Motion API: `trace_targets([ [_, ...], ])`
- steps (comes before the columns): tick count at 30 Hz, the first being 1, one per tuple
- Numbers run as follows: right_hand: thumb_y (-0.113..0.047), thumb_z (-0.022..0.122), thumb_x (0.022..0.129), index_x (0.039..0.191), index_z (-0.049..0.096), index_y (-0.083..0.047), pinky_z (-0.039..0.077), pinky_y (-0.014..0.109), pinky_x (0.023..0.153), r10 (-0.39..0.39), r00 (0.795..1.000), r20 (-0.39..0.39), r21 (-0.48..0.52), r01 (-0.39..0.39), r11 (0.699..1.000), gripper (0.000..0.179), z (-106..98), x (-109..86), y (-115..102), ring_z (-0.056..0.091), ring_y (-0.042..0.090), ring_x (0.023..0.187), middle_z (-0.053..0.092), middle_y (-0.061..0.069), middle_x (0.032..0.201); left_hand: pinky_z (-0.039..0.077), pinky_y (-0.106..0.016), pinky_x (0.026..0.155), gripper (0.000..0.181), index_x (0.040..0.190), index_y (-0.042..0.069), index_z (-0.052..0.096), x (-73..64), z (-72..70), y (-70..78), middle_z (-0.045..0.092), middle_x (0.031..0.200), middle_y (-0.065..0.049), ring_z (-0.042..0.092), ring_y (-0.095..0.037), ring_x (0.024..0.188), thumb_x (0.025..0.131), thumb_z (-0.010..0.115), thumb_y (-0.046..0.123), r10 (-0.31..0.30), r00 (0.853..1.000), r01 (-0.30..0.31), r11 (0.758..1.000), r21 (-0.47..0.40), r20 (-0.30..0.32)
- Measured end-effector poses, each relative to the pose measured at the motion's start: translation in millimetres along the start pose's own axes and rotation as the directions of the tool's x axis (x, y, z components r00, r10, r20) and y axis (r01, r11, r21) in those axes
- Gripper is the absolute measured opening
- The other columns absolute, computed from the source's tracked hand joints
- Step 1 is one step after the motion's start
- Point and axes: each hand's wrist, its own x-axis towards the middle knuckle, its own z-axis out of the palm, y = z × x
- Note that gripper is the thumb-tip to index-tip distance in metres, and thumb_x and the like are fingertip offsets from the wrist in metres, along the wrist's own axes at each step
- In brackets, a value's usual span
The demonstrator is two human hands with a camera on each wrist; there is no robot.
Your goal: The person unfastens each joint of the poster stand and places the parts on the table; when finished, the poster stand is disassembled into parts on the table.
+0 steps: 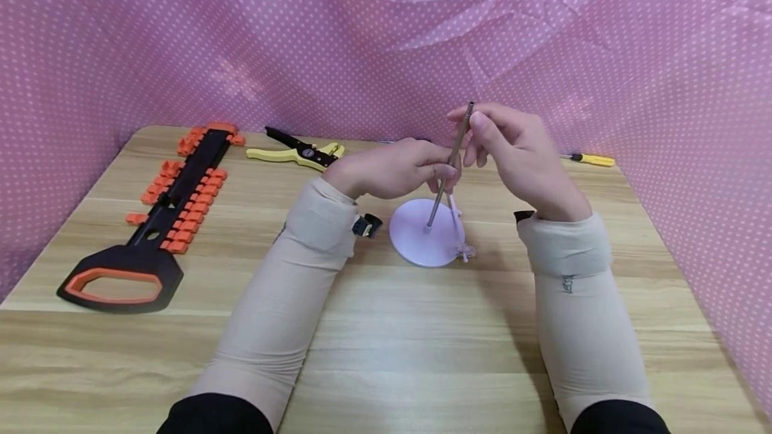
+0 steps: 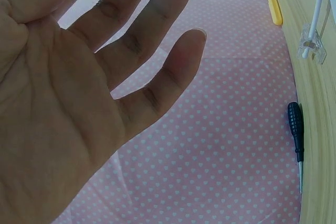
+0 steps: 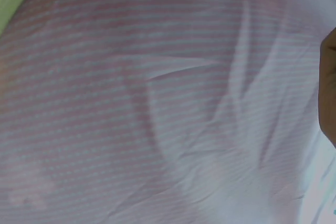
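A round white base (image 1: 416,240) stands on the table with a thin metal rod (image 1: 442,196) rising from it, tilted to the right. My left hand (image 1: 395,167) pinches the rod partway up; in the left wrist view its other fingers (image 2: 152,98) spread loosely. At the rod's upper end is my right hand (image 1: 521,149), thumb and index finger on either side of it. Beside the rod, a thin white stick (image 1: 455,220) carries a clear plastic clip (image 2: 312,43) near the base's edge. Only a sliver of the right hand (image 3: 328,87) enters the right wrist view.
On the left lies a black rack (image 1: 196,176) with several orange clips and a handle. Yellow-and-black wire strippers (image 1: 304,153) lie at the back. A yellow-handled screwdriver (image 1: 594,160) rests at the back right, and a black-handled screwdriver (image 2: 296,129) by the rear edge. Pink dotted cloth (image 1: 374,39) surrounds the table.
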Motion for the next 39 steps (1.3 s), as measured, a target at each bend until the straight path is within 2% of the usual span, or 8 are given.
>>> trace_targets([
  [6, -0.003, 0.061, 0.106, 0.110, 0.077, 0.003, 0.051, 0.024, 0.063, -0.094, 0.993, -0.074, 0.004, 0.094, 0.996, 0.017, 10, -2.7, -11, 0.058, 0.014, 0.068, 0.075, 0.000, 0.092, 0.057, -0.031, 0.094, 0.027, 0.118, 0.013, 0.070, 0.9, -0.7, 0.1, 0.075, 0.106, 0.001, 0.070, -0.015, 0.100, 0.115, 0.045, 0.024, -0.012, 1.000, 0.011, 1.000, 0.020, 0.013],
  [8, 0.000, 0.063, 0.105, 0.103, 0.076, 0.007, 0.050, 0.023, 0.061, -0.127, 0.987, -0.101, -0.034, 0.124, 0.992, 0.015, 11, -1.8, -10, 0.058, 0.011, 0.068, 0.073, -0.005, 0.088, 0.057, -0.030, 0.094, 0.027, 0.118, 0.013, 0.069, 1.2, -0.8, 0.4, 0.074, 0.106, 0.001, 0.070, -0.015, 0.099, 0.115, 0.045, 0.022, -0.005, 1.000, 0.005, 1.000, 0.014, 0.017],
  [12, 0.003, 0.065, 0.103, 0.098, 0.076, 0.009, 0.049, 0.023, 0.060, -0.168, 0.978, -0.126, -0.069, 0.161, 0.985, 0.014, 11, -0.8, -8, 0.059, 0.010, 0.068, 0.069, -0.004, 0.080, 0.057, -0.030, 0.093, 0.026, 0.117, 0.013, 0.069, 1.8, -1.3, 0.5, 0.074, 0.107, 0.001, 0.070, -0.015, 0.099, 0.115, 0.044, 0.021, 0.005, 1.000, -0.005, 1.000, 0.009, 0.023],
  [21, 0.002, 0.067, 0.102, 0.093, 0.079, 0.005, 0.048, 0.022, 0.060, -0.182, 0.976, -0.120, -0.100, 0.171, 0.980, 0.016, 10, 0.3, -8, 0.056, 0.012, 0.067, 0.070, -0.003, 0.080, 0.056, -0.031, 0.094, 0.025, 0.118, 0.014, 0.070, 1.4, -3.4, -1.8, 0.073, 0.112, 0.001, 0.068, -0.015, 0.101, 0.114, 0.046, 0.022, 0.002, 0.999, -0.004, 0.999, 0.039, 0.042],
  [25, 0.002, 0.067, 0.102, 0.093, 0.079, 0.006, 0.048, 0.021, 0.060, -0.179, 0.976, -0.121, -0.109, 0.166, 0.980, 0.015, 9, 0.5, -8, 0.056, 0.014, 0.066, 0.070, -0.001, 0.079, 0.055, -0.032, 0.095, 0.021, 0.118, 0.016, 0.072, 2.1, -3.4, -3.9, 0.073, 0.113, 0.004, 0.068, -0.013, 0.104, 0.112, 0.054, 0.025, -0.004, 0.999, 0.001, 0.997, 0.073, 0.045],
  [28, 0.001, 0.067, 0.102, 0.093, 0.079, 0.006, 0.048, 0.021, 0.059, -0.174, 0.978, -0.119, -0.114, 0.161, 0.980, 0.015, 9, 0.7, -8, 0.057, 0.013, 0.066, 0.070, -0.002, 0.079, 0.055, -0.033, 0.098, 0.018, 0.121, 0.021, 0.071, 3.5, -2.2, -7.5, 0.073, 0.116, 0.005, 0.068, -0.012, 0.109, 0.108, 0.064, 0.030, -0.048, 0.997, 0.038, 0.989, 0.143, 0.066],
  [34, 0.000, 0.068, 0.102, 0.094, 0.079, 0.004, 0.049, 0.022, 0.059, -0.162, 0.981, -0.109, -0.115, 0.149, 0.982, 0.014, 9, 1.2, -9, 0.063, 0.014, 0.070, 0.072, -0.009, 0.081, 0.053, -0.041, 0.102, 0.046, 0.138, 0.025, 0.066, 7.1, 2.4, -18.8, 0.068, 0.133, -0.006, 0.064, -0.023, 0.122, 0.096, 0.081, 0.033, -0.198, 0.976, 0.166, 0.947, 0.275, 0.095],
  [39, -0.002, 0.069, 0.102, 0.092, 0.079, 0.002, 0.049, 0.022, 0.058, -0.160, 0.982, -0.099, -0.111, 0.149, 0.983, 0.015, 10, 2.7, -10, 0.063, 0.015, 0.070, 0.071, -0.008, 0.082, 0.051, -0.046, 0.110, 0.070, 0.149, 0.026, 0.059, 11.4, 10.2, -29.8, 0.060, 0.148, -0.013, 0.059, -0.029, 0.133, 0.087, 0.089, 0.031, -0.275, 0.952, 0.232, 0.936, 0.265, 0.138],
])
